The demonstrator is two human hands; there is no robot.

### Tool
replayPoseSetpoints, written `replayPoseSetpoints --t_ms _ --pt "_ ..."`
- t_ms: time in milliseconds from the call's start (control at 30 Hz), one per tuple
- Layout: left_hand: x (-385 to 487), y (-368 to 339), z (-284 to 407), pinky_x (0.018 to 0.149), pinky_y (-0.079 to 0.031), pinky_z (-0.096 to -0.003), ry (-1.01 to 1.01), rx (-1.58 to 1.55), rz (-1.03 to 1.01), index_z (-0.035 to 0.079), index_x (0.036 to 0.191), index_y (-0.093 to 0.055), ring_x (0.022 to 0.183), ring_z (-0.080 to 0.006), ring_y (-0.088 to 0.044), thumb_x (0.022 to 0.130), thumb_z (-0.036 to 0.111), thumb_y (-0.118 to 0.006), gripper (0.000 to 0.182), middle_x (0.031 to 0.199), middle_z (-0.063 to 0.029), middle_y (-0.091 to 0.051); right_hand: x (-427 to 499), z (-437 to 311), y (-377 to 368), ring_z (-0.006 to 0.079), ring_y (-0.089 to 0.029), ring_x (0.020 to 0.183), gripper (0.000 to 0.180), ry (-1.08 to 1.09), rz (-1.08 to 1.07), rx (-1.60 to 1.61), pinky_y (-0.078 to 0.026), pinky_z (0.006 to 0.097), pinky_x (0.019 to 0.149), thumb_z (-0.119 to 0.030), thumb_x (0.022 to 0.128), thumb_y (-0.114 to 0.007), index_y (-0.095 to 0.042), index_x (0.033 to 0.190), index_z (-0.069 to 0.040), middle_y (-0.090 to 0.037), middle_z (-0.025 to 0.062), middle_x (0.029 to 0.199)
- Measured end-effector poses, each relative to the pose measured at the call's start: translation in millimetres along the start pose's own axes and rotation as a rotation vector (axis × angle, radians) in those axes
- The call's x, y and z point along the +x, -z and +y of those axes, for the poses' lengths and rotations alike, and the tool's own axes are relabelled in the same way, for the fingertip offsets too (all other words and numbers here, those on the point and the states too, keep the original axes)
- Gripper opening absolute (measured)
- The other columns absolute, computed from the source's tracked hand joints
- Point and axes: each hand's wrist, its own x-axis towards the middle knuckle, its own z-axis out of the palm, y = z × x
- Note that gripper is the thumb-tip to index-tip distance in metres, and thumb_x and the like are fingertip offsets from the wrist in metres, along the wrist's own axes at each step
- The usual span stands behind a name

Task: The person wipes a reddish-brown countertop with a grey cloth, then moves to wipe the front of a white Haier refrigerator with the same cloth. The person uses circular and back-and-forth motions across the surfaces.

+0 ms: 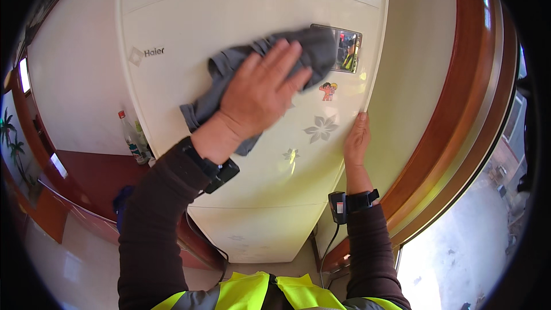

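Note:
My left hand (260, 88) presses a dark grey cloth (316, 58) flat against the white door of a Haier refrigerator (245, 172). The cloth is slightly blurred and overlaps the left part of a small mirror-like panel (351, 51) on the door. My right hand (358, 137) rests on the door's right edge, lower than the cloth, with its fingers around that edge. A small cartoon sticker (329, 91) and grey flower patterns (321, 129) show on the door between my hands. Both my wrists bear black strapped devices with cables.
On the left, a dark red cabinet top (99, 172) holds a clear glass bottle (133, 140) with a red cap, close beside the refrigerator. A dark blue item (122, 206) lies there too. A brown wooden door frame (424, 137) rises on the right, past a narrow strip of wall.

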Motion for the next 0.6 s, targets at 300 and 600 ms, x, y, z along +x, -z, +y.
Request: replayPoseSetpoints --t_ms 300,600 --pt "-21.4 20.7 -23.3 0.09 -0.043 -0.0405 -0.317 -0.001 -0.128 0.015 0.104 -0.066 0.122 -0.028 -0.053 0.078 0.013 -0.058 0.027 0.129 -0.0142 -0.057 -2.7 -8.4 1.6 0.0206 -0.05 0.116 0.055 -0.007 -0.039 0.034 -0.036 0.0293 0.1 -0.039 0.103 -0.036 -0.043 0.135 0.005 -0.056 0.0138 0.125" --pt "100.7 8.9 -105.4 0.097 -0.038 -0.044 0.137 0.291 0.271 0.017 0.132 -0.053 0.124 -0.0314 -0.046 0.081 0.013 -0.062 0.052 0.138 -0.0161 -0.046 -5.2 -17.4 1.4 0.0191 -0.048 0.122 0.058 -0.04 -0.061 0.121 -0.034 0.0291 0.104 -0.043 0.102 -0.037 -0.04 0.141 0.0 -0.053 0.0117 0.132"
